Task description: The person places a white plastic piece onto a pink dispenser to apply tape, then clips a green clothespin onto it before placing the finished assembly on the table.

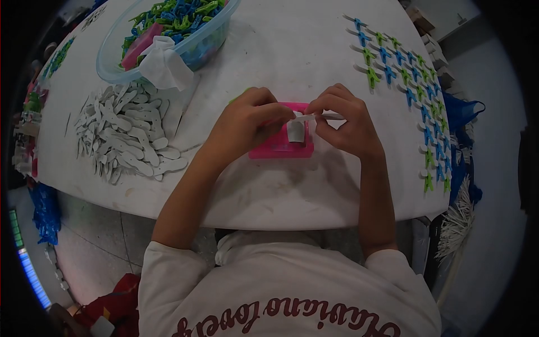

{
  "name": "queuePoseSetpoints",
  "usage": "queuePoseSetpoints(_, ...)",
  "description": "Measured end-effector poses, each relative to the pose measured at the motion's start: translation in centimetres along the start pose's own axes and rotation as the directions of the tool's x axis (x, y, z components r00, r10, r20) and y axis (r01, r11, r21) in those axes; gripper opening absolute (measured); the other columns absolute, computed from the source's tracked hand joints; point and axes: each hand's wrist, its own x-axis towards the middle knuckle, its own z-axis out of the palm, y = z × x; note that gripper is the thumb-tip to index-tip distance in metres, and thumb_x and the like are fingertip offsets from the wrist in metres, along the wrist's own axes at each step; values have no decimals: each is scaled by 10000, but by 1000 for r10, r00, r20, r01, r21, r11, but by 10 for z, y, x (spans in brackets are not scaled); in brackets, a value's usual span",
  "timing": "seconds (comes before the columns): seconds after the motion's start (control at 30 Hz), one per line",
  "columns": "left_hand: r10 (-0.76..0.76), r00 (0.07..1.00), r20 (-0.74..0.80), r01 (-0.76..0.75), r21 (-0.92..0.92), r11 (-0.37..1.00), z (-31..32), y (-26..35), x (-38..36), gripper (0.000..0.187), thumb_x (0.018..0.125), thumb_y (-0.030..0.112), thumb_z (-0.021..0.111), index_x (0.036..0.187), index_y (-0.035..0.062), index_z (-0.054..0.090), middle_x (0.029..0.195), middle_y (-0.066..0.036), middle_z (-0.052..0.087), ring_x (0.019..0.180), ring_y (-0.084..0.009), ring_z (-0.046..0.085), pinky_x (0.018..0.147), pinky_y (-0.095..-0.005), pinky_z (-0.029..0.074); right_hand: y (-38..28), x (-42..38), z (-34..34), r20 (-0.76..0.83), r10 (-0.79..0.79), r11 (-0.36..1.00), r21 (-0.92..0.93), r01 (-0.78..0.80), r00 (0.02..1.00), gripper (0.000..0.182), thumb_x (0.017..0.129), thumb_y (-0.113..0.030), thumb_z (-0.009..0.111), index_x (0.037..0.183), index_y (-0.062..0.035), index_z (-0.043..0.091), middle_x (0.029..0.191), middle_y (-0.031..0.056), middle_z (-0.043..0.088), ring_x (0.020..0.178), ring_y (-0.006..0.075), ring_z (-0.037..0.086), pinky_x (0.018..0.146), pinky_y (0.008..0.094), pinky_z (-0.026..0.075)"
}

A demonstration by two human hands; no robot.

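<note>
Over a bright pink holder, my left hand and my right hand meet at the fingertips. Between them is a thin pale strip, pinched by both; the left fingers hide its left end. Just below the fingertips a small white cylindrical piece sits on the pink holder. A bit of bright green peeks out behind my left hand, mostly covered, so I cannot make out what it is.
A clear blue basin of green and blue clips stands at the upper left, a white cloth over its rim. Flat grey-white pieces lie heaped below it. Rows of clips on pale pieces cover the table's right side.
</note>
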Motion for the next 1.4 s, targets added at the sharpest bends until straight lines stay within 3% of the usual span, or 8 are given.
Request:
queuePoseSetpoints(0.23,0,1000,18,0,-1,1000,0,-1,-1,260,789,1,750,1027,105,749,921,-79,612,832,-225,631,711,-339,530,-1,0,1,-57,-23,999,31,25,998,278,717,57,664,968,-54,714,840,58,663,843,176,635,755,310,604)
queuePoseSetpoints(0.5,17,1000,9,-16,-8,1000,1,-2,-1,265,782,-6,752,1027,97,748,912,-76,609,832,-229,622,706,-340,523,0,-1,3,-123,78,989,137,-61,989,454,752,19,722,1182,-101,642,856,54,705,818,145,684,794,287,558)
queuePoseSetpoints(0.8,19,1000,20,-19,8,1000,0,-2,-1,277,773,-3,761,1028,105,750,921,-74,608,852,-230,619,713,-343,523,3,0,15,-198,27,989,149,3,980,476,747,1,750,1190,-120,625,830,34,708,745,111,625,731,272,512)
queuePoseSetpoints(1.2,51,998,-47,-50,21,999,2,-1,0,269,717,13,748,953,142,746,861,-53,626,818,-255,617,689,-364,517,-4,-1,17,-173,41,994,110,-22,984,466,738,9,777,1167,-129,660,913,31,680,824,135,640,757,289,519)
queuePoseSetpoints(1.4,81,994,-68,-80,18,997,3,1,1,249,721,43,767,950,136,737,856,-49,626,799,-251,614,687,-364,511,-4,0,19,-189,-14,995,95,33,982,515,706,63,744,1181,-104,638,852,29,679,788,123,601,735,278,503)
